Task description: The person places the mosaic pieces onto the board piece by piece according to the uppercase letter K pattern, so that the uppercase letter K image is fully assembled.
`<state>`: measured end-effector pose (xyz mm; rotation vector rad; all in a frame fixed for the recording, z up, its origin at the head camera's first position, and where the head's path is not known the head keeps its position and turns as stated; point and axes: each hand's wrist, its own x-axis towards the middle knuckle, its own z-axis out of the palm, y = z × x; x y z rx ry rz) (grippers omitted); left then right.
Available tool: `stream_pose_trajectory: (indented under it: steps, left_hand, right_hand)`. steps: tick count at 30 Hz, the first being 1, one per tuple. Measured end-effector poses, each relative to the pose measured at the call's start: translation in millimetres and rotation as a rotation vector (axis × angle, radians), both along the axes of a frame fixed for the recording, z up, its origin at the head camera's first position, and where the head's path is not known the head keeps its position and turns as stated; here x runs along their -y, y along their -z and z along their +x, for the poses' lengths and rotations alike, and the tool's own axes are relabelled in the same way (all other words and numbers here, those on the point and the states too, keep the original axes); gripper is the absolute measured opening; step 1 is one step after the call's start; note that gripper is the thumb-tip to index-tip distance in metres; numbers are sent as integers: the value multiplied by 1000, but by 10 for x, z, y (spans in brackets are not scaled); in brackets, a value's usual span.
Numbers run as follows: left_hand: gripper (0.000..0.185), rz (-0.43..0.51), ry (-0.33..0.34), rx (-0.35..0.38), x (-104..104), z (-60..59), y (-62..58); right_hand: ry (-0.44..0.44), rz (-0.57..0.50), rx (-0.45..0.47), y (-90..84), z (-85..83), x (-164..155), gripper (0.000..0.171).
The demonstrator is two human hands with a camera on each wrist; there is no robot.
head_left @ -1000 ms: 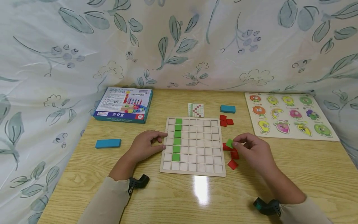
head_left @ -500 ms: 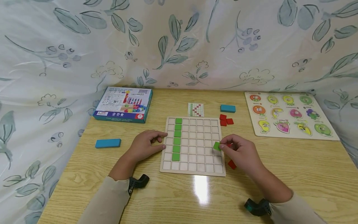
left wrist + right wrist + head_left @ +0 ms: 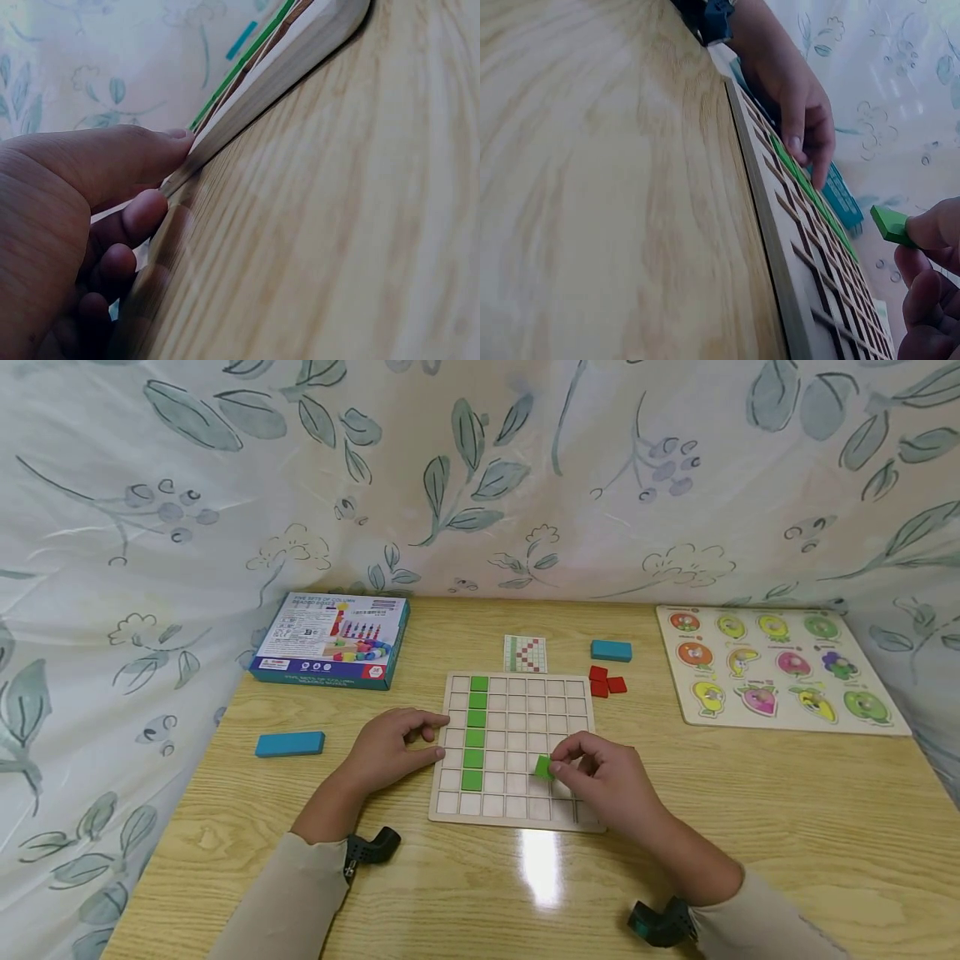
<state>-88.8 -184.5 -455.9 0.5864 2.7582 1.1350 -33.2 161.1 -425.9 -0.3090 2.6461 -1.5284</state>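
While left hand steadies grid board, right hand pinches green tile.

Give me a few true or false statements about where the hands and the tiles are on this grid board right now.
1. The right hand pinches a green tile. True.
2. That tile already lies flat in a cell of the grid board. False: it is held tilted above the board.
3. The left hand touches the board's left edge. True.
4. The green column fills the rightmost column. False: it is second from the left.
5. Three red tiles lie inside the grid. False: they lie on the table beside the board.
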Motion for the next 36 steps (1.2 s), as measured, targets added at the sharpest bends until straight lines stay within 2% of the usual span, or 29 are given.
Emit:
stream_pose_trajectory:
  steps: [6,17,23,29,36]
  left_hand:
    - [40,-7,1,-7,6,2,17]
    - [40,-15,0,-4,-6,12,3]
    - [40,-13,-9,1,-15,11,-24]
    - [40,-12,-5,-4,-19,10,-24]
    - [40,-10,-7,-3,-15,8,-29]
  right_hand:
    - [-31,0,-27,30,12,160,12]
    - [-101,-53,26,95,43,461,8]
    - [-158,-50,-4,140,48,604,9]
    - [-183,7,-24,165,70,724,9]
    - [-192,76,-102,181,82,797,16]
